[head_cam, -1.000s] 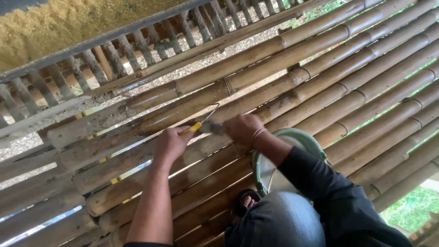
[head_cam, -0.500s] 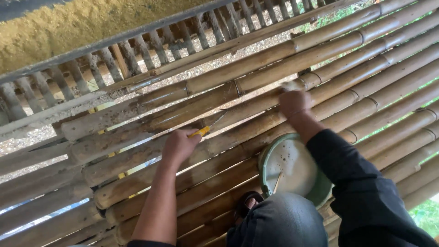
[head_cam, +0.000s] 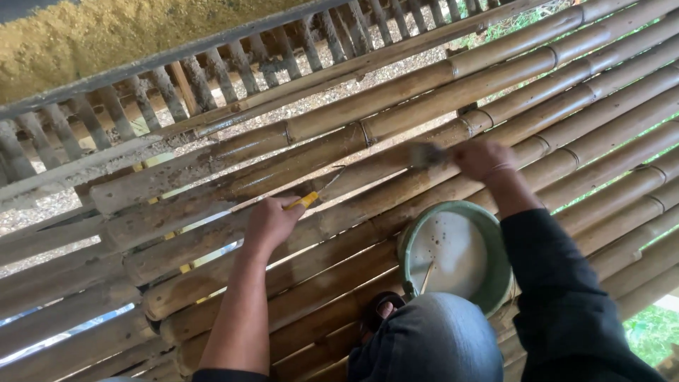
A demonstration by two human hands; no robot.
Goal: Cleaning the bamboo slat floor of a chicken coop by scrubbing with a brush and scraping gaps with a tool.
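Note:
My left hand rests on a rack of bamboo poles and grips a thin tool with a yellow handle, its metal tip pointing up and right. My right hand, in a dark sleeve, holds a blurred paintbrush against a bamboo pole further right. Wet, shiny patches show on the poles between the two hands. A green bucket of whitish liquid sits below my right forearm, with a stick leaning inside it.
My knee in grey-blue cloth and a sandalled foot are at the bottom. A slatted bamboo fence runs along the top left, gravel ground behind it. Green plants show through gaps at right.
My right hand has moved from beside my left hand up and to the right along the poles, carrying the brush. My left hand has stayed with the yellow-handled tool.

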